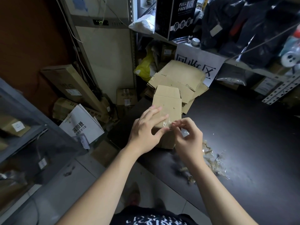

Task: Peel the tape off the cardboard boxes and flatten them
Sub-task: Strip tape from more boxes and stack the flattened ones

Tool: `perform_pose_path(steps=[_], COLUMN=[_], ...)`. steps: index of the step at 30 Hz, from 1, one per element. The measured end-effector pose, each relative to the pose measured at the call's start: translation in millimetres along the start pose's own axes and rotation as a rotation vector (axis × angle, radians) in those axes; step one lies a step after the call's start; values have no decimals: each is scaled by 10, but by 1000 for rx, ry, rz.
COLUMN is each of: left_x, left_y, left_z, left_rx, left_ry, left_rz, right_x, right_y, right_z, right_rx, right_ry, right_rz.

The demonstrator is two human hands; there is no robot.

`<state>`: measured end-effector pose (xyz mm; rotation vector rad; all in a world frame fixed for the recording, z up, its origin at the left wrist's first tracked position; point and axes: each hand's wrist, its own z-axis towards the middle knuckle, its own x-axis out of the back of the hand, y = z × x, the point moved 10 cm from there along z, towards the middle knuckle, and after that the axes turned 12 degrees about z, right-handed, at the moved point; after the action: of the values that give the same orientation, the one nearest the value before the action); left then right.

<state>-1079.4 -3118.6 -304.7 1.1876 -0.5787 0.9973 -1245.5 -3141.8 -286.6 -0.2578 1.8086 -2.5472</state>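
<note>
One hand (146,129) bracing box (167,101), tape (166,122) seemingly pinched

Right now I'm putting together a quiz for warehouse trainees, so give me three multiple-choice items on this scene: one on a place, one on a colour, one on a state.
1. Where does the heap of peeled tape scraps lie?
A. on the table, beside the right forearm
B. on the floor
C. in a bin

2. What colour is the FULL FACE MASK box?
A. white
B. black
C. yellow

3. What state is the small cardboard box under the left hand in?
A. flattened
B. torn in half
C. upright, not yet flattened

Answers:
1 A: the scraps lie on the dark tabletop next to the right forearm.
2 B: its panels are black with white lettering.
3 C: it keeps its box shape while the right hand pinches clear tape at its near edge.
</note>
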Motion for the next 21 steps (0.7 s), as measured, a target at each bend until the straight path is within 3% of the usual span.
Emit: perform_pose_path(steps=[10,14,21], left_x=[-33,-34,99], left_y=[-23,-18,38], left_z=[71,18,-52], left_rx=[-7,10,9], left_ry=[-135,-110,-19], left_rz=[49,40,110], right_x=[20,120,124], right_y=[-95,-161,-95], right_z=[-123,-142,-134], right_rx=[-23,-24,31], right_ry=[-81,-40,-29], right_rz=[143,192,48])
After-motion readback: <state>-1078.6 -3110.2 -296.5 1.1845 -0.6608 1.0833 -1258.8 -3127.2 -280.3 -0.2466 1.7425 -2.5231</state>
